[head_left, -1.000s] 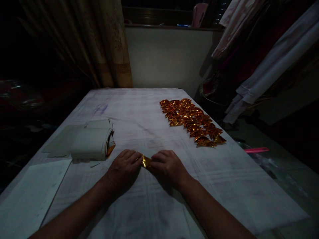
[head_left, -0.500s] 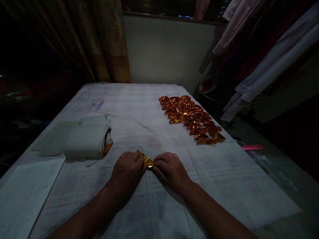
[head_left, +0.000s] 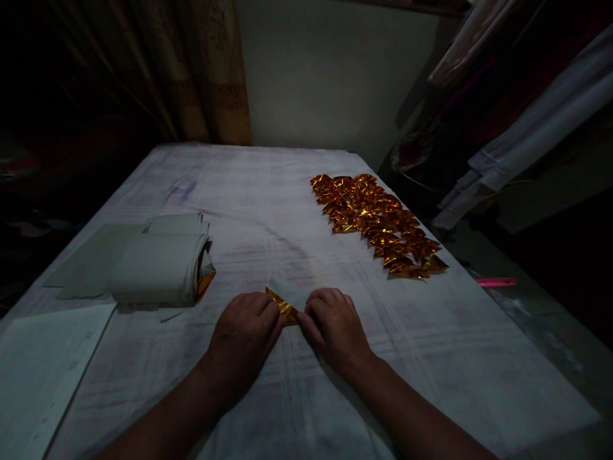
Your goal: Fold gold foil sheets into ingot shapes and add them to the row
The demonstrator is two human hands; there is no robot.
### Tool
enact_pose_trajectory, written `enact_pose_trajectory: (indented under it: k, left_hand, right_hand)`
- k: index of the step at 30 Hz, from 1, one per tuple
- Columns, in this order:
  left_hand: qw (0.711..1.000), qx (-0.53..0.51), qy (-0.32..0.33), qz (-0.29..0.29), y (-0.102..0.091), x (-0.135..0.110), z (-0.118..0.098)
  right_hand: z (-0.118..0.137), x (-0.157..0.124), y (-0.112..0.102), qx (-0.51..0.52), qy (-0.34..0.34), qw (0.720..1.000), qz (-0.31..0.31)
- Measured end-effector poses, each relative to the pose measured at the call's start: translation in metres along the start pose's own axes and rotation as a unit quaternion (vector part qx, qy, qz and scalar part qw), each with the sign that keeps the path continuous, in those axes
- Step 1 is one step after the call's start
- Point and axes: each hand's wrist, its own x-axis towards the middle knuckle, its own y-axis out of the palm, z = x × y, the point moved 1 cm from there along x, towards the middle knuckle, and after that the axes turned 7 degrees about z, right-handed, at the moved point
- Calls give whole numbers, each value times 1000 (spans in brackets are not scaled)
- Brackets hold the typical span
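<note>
A small piece of gold foil paper (head_left: 283, 306) lies on the cloth-covered table (head_left: 297, 211) between my two hands. My left hand (head_left: 244, 338) pinches its left end with curled fingers. My right hand (head_left: 335, 329) presses and pinches its right end. Part of the paper shows a pale underside sticking up behind the gold strip. Both hands rest low on the near middle of the table.
Several folded gold foil pieces (head_left: 378, 223) lie in rows at the right of the table. A stack of pale paper sheets (head_left: 158, 265) sits at the left, with a flat white sheet (head_left: 38, 370) nearer. Curtain (head_left: 191, 70), hanging clothes (head_left: 522, 108), a pink object (head_left: 495, 282) on the floor.
The hands have kept folding the gold paper, with a pale flap now raised behind it. The view has tilted down a little.
</note>
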Motion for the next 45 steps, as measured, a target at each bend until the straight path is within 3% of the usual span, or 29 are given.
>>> enact_pose_trajectory:
  k: [27,39,45]
  left_hand:
    - [998,31,-58,-26,2,6,-13]
    - [998,37,-47,-30,1,4,-13]
    - [998,37,-54,-25,3,3,-13]
  right_hand:
    - [3,1,1,-11,24,1000,17]
    - [-4,-1,-3,66,47,996,24]
    - [-6,-3,-4,55,20,998,2]
